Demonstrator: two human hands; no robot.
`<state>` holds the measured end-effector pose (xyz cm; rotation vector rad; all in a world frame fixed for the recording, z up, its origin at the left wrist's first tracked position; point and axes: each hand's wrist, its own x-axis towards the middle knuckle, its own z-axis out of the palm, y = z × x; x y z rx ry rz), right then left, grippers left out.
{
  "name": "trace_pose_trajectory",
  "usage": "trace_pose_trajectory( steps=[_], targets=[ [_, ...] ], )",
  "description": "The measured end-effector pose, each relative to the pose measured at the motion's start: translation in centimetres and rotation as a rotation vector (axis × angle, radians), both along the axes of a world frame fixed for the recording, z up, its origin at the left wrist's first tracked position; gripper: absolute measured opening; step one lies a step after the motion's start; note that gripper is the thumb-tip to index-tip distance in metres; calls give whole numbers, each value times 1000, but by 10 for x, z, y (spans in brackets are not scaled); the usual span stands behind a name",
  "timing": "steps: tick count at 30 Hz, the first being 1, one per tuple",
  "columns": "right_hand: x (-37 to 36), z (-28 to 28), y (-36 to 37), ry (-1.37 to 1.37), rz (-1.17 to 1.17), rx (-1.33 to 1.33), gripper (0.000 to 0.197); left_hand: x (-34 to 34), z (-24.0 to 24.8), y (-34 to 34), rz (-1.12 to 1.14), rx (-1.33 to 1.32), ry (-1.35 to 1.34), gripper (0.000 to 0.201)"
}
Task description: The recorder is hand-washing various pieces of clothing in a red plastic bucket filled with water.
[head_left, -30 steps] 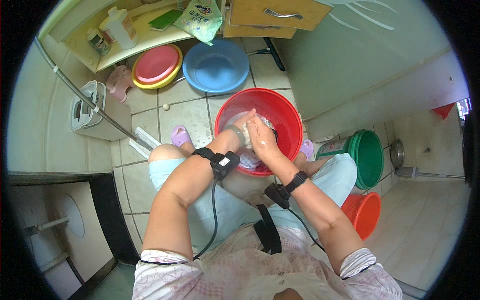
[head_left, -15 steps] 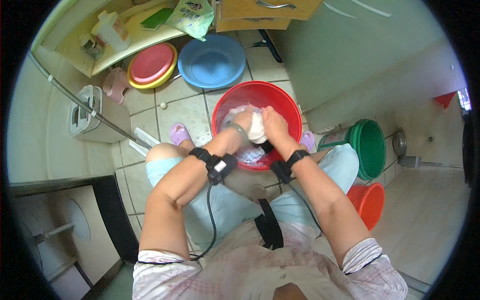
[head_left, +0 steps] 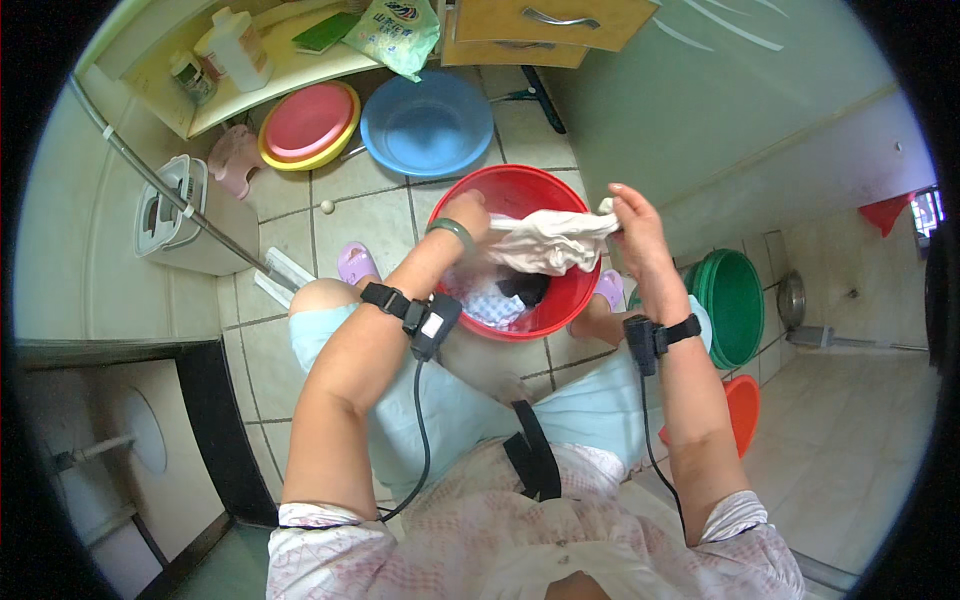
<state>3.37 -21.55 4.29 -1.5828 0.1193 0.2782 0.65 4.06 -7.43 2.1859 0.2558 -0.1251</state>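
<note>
Hands (head_left: 640,228) well apart, both gripping; forearms (head_left: 362,350) extended forward, left elbow (head_left: 340,395) bent.

White cloth (head_left: 552,240) (left end) partly behind the left hand (head_left: 467,214)

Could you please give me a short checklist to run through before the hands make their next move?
1. Left hand gripping the white cloth: ok, closed on one end.
2. Right hand gripping it: ok, pinching the other end.
3. Red bucket upright: ok.
4. White cloth wholly within the bucket's rim: not ok, its right end extends past it in this view.
5. Checked cloth inside the bucket: ok.
6. White cloth free of suds: cannot tell.
</note>
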Motion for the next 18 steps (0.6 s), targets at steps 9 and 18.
trace_pose_trajectory(
  steps=[9, 18],
  targets=[
    [20, 36, -33, -21, -70, 207, 29, -10, 87, 22, 131, -300, 152, 39],
    [20, 69, -13, -94, -2, 394, 29, -20, 90, 26, -122, 238, -34, 30]
  ],
)
